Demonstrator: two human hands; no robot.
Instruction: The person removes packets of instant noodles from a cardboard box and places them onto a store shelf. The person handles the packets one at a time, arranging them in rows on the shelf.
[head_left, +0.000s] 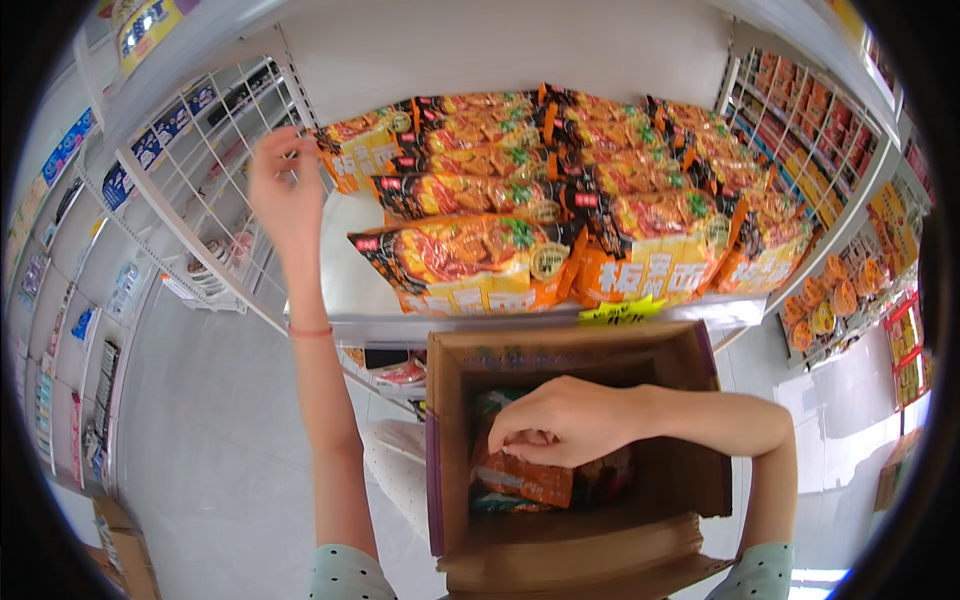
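My left hand (286, 187), blurred, is raised over the left end of a white shelf (337, 225), beside the leftmost orange-and-black noodle packet (364, 150); whether it touches the packet is unclear. Rows of like packets (480, 262) stand on the shelf. Below the shelf edge is an open cardboard box (574, 574). My right hand (562, 424) is over the box opening with curled fingers, just above an orange packet (525, 480) lying inside. Whether its fingers grip that packet cannot be told. Green-edged packets lie around it, partly hidden.
White wire side panels (202, 172) bound the shelf at both sides. A yellow price tag (621, 309) is on its front edge. Stocked shelves stand to the left and right, with orange cups (844, 296) at right. Another cardboard box (131, 555) is on the floor at lower left.
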